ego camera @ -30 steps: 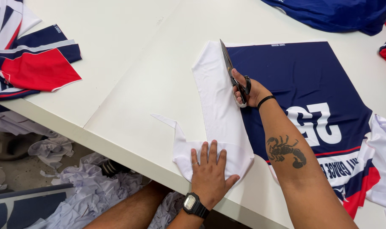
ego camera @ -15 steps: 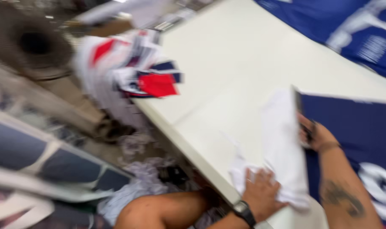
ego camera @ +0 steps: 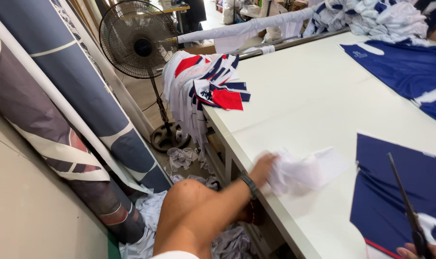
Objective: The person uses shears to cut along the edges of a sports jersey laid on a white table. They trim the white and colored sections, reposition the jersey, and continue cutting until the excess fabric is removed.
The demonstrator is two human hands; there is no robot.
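My left hand (ego camera: 265, 165), with a black watch on the wrist, grips a crumpled white fabric offcut (ego camera: 304, 171) at the near edge of the white cutting table (ego camera: 299, 100). The hand and offcut are blurred by motion. At the bottom right, my right hand (ego camera: 421, 251) shows only its fingertips, closed on the handle of black scissors (ego camera: 404, 206). The blades point up over a navy printed fabric panel (ego camera: 395, 192) lying flat on the table.
A pile of cut red, white and navy pieces (ego camera: 203, 91) hangs over the table's left corner. A standing fan (ego camera: 136, 45) and large fabric rolls (ego camera: 60, 110) are to the left. White scraps (ego camera: 179, 158) litter the floor. More navy fabric (ego camera: 405, 67) lies far right.
The view has swung left. My left hand has bunched up the white strip that lay flat and pulled it to the table edge. The scissors have come away from the cut.
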